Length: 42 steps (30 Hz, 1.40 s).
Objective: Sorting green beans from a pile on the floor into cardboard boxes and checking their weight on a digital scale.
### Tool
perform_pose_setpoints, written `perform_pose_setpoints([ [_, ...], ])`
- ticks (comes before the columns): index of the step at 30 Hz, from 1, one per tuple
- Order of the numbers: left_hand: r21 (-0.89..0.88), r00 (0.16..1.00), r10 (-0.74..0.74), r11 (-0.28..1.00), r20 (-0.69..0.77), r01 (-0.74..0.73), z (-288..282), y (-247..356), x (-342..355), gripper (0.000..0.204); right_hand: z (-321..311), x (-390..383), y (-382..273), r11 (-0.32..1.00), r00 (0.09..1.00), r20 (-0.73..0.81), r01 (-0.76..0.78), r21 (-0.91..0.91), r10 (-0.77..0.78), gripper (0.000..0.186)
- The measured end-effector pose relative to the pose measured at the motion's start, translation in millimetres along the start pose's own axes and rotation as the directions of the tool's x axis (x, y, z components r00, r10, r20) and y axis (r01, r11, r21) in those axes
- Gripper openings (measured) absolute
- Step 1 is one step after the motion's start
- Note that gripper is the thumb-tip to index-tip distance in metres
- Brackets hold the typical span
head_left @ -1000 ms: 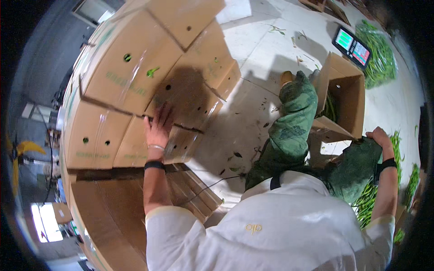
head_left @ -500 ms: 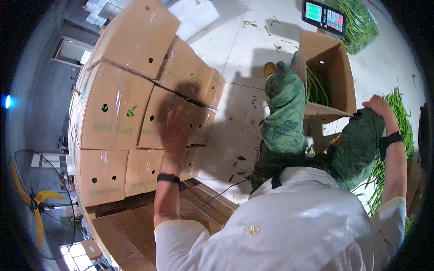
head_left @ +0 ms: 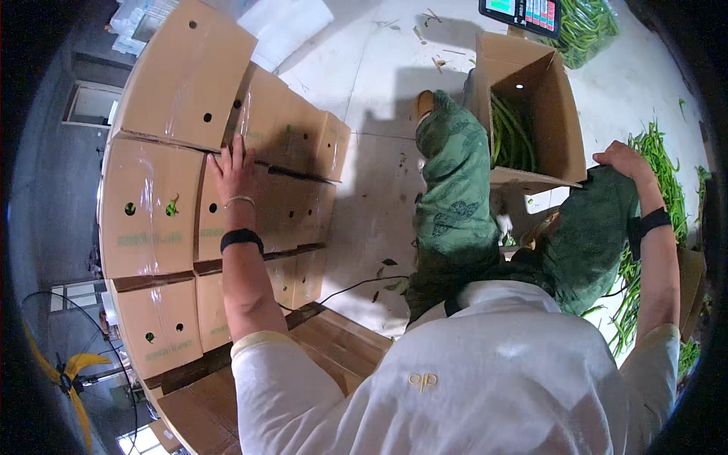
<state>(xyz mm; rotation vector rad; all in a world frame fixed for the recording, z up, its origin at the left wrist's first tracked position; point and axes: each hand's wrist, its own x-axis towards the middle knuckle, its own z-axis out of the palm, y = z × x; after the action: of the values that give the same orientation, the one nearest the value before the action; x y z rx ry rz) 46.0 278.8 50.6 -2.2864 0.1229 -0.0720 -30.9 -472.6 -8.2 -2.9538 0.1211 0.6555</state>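
My left hand (head_left: 233, 176) reaches to the stack of taped cardboard boxes (head_left: 155, 199), its fingers spread against a carton (head_left: 265, 106) near the seam between two layers. It holds nothing. My right hand (head_left: 623, 158) rests on my right knee in green trousers, fingers loosely bent over the cloth, with nothing seen in it. In front of that knee stands an open cardboard box (head_left: 535, 64) with long green peppers (head_left: 512, 136) lying inside. The box's lower flap is folded outward near my legs.
A digital scale display (head_left: 523, 14) stands beyond the open box, beside a clear bag of green peppers (head_left: 588, 34). Loose peppers (head_left: 663, 174) are heaped at the right. Flattened cardboard (head_left: 334, 337) lies at lower left, near a yellow-bladed fan (head_left: 72, 371). A thin cable crosses the floor.
My left hand has moved left and up along the stack and now touches a carton. The view has shifted, so the boxes sit further left. My right hand stays on the knee.
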Motion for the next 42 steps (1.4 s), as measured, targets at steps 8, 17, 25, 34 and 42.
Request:
perform_pose_setpoints([
  [8, 0.469, 0.960, 0.015, 0.874, -0.279, 0.123, 24.6, 31.5, -2.0, 0.041, 10.6, -0.2, 40.3, 0.986, 0.984, 0.077, 0.165, -0.020, -0.163, 0.056],
  [17, -0.405, 0.894, 0.307, 0.900, 0.328, -0.160, 11.8, 89.8, -33.4, 0.048, 8.2, 7.6, 19.7, 0.990, 0.997, 0.075, 0.002, 0.138, -0.013, 0.056],
  [25, -0.762, 0.469, 0.687, 0.646, 0.555, -0.044, 34.0, 180.0, -149.1, 0.060, -15.9, -6.4, -12.9, 0.990, 0.996, 0.085, 0.023, 0.139, -0.035, 0.051],
  [34, -0.759, 0.887, 0.343, 0.651, 0.310, 0.014, 102.6, 217.0, -128.6, 0.048, -2.9, -8.5, 4.8, 0.975, 1.000, 0.031, -0.002, 0.224, -0.005, 0.053],
  [42, -0.962, 0.922, -0.294, 0.030, 0.251, 0.271, 186.0, 229.8, 81.4, 0.029, 8.9, -39.5, 38.4, 0.938, 0.976, -0.039, -0.195, 0.286, 0.215, 0.044],
])
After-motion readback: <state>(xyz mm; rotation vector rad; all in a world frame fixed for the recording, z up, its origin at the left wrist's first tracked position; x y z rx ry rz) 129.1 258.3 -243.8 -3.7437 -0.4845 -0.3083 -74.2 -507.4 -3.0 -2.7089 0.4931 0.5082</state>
